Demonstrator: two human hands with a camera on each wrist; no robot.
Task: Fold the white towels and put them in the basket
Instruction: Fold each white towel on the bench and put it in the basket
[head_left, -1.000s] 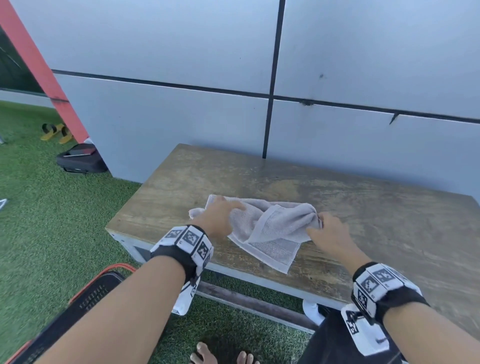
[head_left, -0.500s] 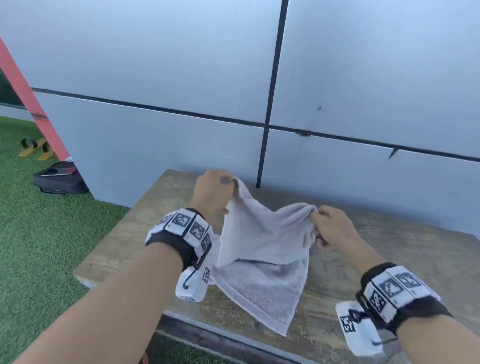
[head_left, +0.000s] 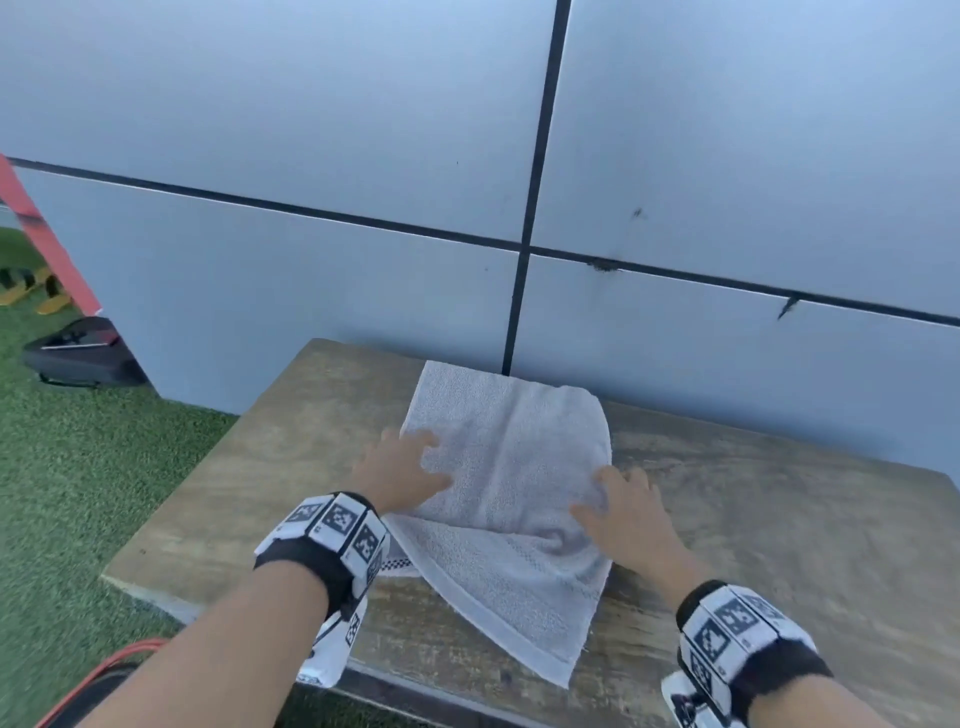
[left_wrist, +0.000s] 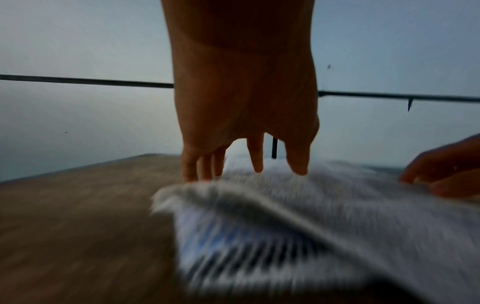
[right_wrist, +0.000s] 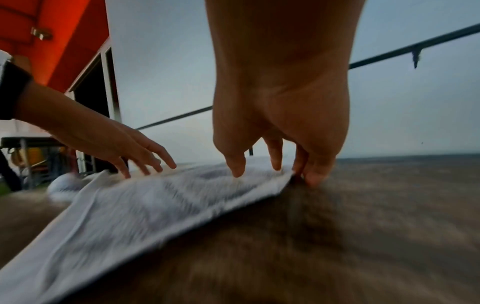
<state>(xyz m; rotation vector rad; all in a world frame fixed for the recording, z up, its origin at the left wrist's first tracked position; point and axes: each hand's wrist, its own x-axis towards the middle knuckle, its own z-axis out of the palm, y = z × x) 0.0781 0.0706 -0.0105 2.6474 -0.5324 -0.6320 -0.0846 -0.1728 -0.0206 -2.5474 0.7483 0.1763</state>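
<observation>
A white towel (head_left: 511, 467) lies spread on the wooden table (head_left: 753, 519), its far part flat near the wall and its near part skewed toward the front edge. My left hand (head_left: 400, 470) rests flat on the towel's left edge, fingers straight (left_wrist: 257, 162). My right hand (head_left: 621, 512) rests on the towel's right side, fingers extended, thumb and forefinger on the cloth (right_wrist: 236, 168). The towel (left_wrist: 324, 216) looks blurred in both wrist views. The basket is hardly visible; only a red-rimmed dark edge (head_left: 104, 675) shows at the lower left.
A grey panelled wall (head_left: 519, 182) rises right behind the table. Green artificial grass (head_left: 78, 493) covers the ground to the left, with a black bag (head_left: 78, 353) and yellow sandals (head_left: 36, 291) by a red post (head_left: 47, 244).
The towel, bunched on the table a second ago, was lifted by both hands and now lies spread flat, farther back. Both hands released their pinch and now rest open on it.
</observation>
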